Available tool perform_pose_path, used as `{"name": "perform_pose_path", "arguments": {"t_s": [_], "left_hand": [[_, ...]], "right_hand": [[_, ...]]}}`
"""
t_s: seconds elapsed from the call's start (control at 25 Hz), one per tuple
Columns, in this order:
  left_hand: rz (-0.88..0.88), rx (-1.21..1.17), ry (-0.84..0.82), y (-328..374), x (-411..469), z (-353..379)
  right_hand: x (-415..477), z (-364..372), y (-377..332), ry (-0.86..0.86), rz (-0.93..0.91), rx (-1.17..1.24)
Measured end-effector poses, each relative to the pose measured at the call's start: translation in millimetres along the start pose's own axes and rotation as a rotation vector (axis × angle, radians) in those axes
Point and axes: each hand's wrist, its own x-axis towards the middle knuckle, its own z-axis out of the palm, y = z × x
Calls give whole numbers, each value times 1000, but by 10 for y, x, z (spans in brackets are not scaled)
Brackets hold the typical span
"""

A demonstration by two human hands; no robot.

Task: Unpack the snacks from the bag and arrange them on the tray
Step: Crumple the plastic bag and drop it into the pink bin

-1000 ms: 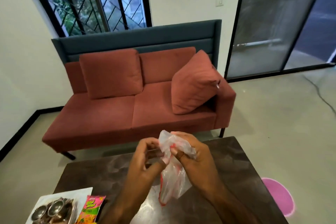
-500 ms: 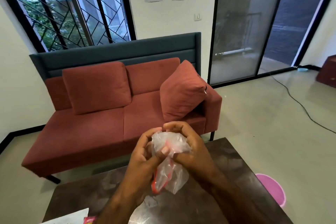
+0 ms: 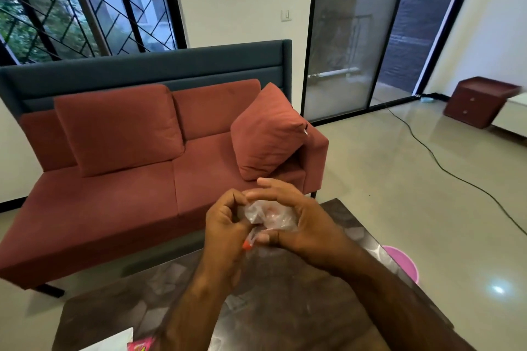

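A clear plastic bag [image 3: 269,216] with red trim is crumpled into a small wad between both hands, held above the dark table [image 3: 285,308]. My left hand [image 3: 225,225] pinches its left side and a red corner sticks out below the fingers. My right hand [image 3: 302,222] cups the wad from the right and above. At the bottom left edge a corner of the white tray [image 3: 114,343] shows, with a bit of a pink snack packet [image 3: 142,346] beside it. The rest of the tray is out of frame.
A red sofa [image 3: 128,194] with cushions stands just beyond the table's far edge. A pink bucket [image 3: 402,263] sits on the floor at the table's right side. A black cable [image 3: 445,168] runs across the floor, and a dark red cabinet [image 3: 476,101] stands far right.
The bag hung loose below my hands a second ago; now it is balled up tight between them. The view has tilted up, so most of the tray and snacks have left the frame.
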Motion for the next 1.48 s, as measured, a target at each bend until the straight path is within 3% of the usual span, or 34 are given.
{"name": "perform_pose_path", "arguments": {"t_s": [0.16,0.28,0.4,0.52,0.68,0.88,1.16,1.28,1.48], "left_hand": [[-124,-162,-250,38,48,-152],[-188,-215,-403,49,111,-232],[-112,18,-288,-34,196,-136],[-47,27,-131,-148,318,44],[-72,-19,-114,-397,564,417],[-185,110,-196,-929,912,1219],[-418,373,-423,-2114,1308,2898],[-624,358,-537,-2674,1345,3393],[-750,517,-576,-3835,1435,4037]], "right_hand": [[70,40,28,264,77,90],[114,50,57,349,139,195],[100,3,83,344,165,215],[31,-149,177,187,130,352],[-160,-631,591,96,207,691],[-435,-1378,1335,54,285,695],[-1024,-2397,2630,511,532,574],[-1366,-2622,3262,626,681,415],[-1806,-2778,4321,787,922,304]]}}
